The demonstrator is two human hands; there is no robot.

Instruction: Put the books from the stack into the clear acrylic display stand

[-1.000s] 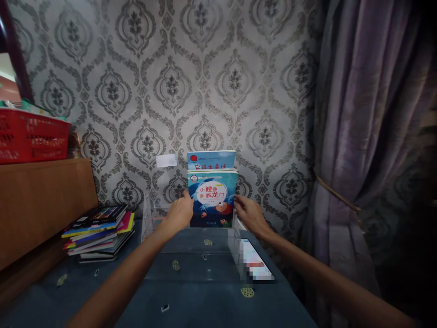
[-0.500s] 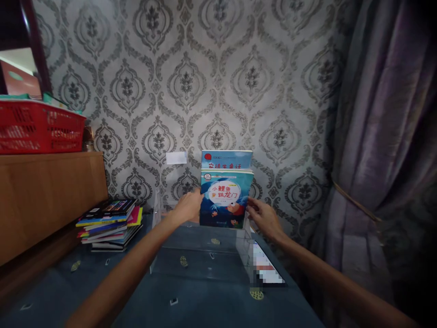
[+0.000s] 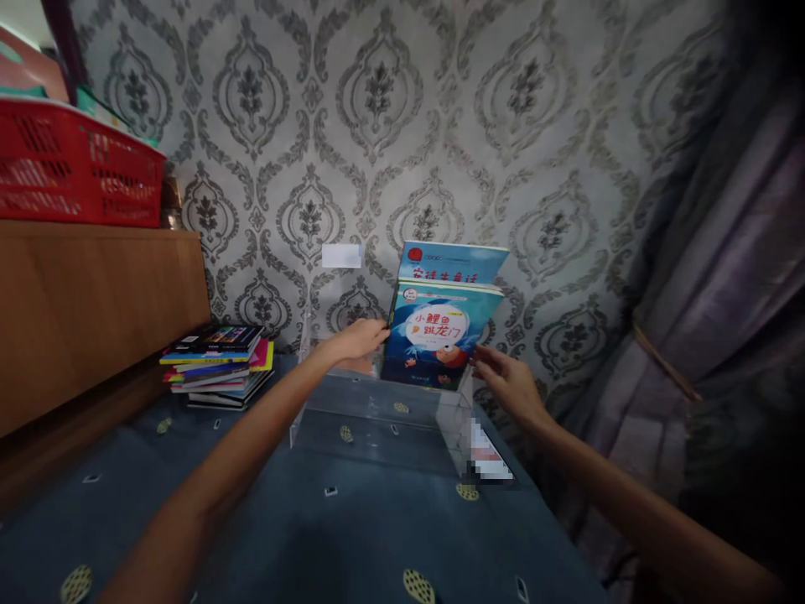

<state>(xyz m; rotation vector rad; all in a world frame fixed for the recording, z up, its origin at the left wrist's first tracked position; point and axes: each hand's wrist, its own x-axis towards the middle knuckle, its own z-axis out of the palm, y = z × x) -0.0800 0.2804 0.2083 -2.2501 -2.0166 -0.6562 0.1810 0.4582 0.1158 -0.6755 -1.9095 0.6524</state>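
Blue front book (image 3: 438, 337), right of centre, faces the camera, long axis near-upright, top leaning right. Left hand (image 3: 358, 339) and right hand (image 3: 511, 382) grip its sides.

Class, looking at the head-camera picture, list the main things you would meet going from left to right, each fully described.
Red slotted plastic basket, multicoloured stack of flat books, bare left hand, blue rectangular book with a white oval on its cover, bare right hand, purple-grey draped fabric curtain.
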